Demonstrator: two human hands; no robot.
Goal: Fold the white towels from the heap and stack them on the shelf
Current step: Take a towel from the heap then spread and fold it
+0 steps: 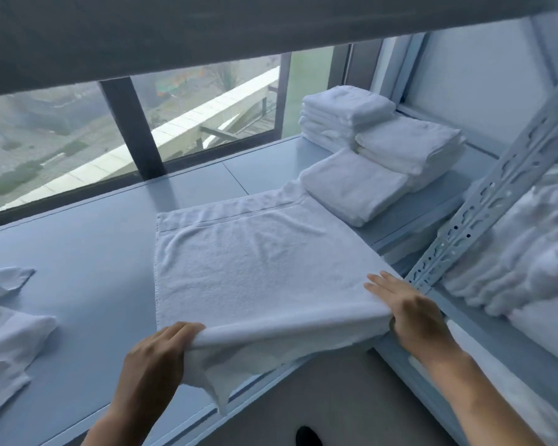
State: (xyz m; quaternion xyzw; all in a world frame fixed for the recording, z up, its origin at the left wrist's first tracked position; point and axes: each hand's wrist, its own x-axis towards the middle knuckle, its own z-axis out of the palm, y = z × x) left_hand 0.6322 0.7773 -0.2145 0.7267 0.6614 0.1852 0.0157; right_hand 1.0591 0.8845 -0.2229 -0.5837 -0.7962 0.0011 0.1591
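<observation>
White towel (pixel 239 268) lies flat on the shelf (pixel 78 252), near edge raised. L hand (pixel 155 352) and R hand (pixel 409 313) each grip 1 near corner. Best to carry both evenly to the far hem, edges matched.

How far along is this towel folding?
Done: three piles of folded towels sit at the far right of the shelf. In hand: the left hand and right hand grip the near fold of a towel spread flat. Left: crumpled towels at the left edge await folding.
</observation>
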